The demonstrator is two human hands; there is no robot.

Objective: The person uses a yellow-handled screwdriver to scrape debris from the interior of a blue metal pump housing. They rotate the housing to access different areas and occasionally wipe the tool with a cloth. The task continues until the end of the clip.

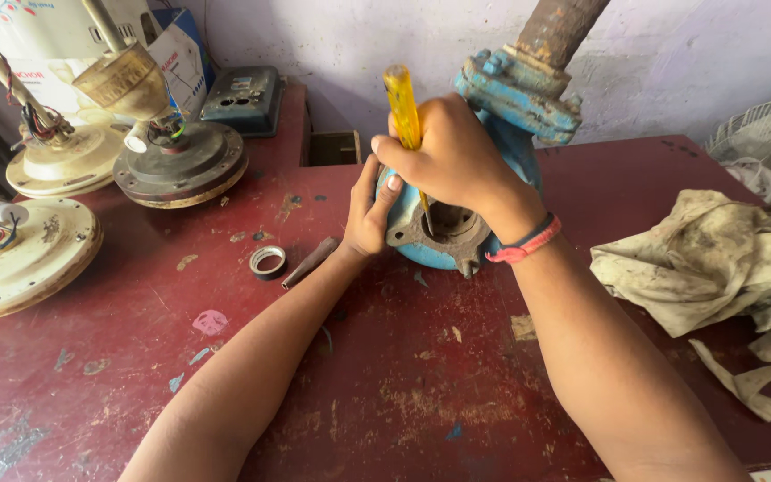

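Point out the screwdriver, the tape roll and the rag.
screwdriver (401, 103): head view, on its yellow handle above the fist.
tape roll (268, 261): head view, on its rim.
rag (716, 259): head view, on its crumpled middle.

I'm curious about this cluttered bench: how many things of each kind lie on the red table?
Ceiling fan motors: 3
Blue pump: 1
Yellow screwdriver: 1
Tape roll: 1
Dirty rag: 1
Grey switch box: 1
Total: 8

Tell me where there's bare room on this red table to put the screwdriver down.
Bare table lies between the two forearms, and left of the left hand below the tape roll. Crowded: fan motors far left, rag at right.
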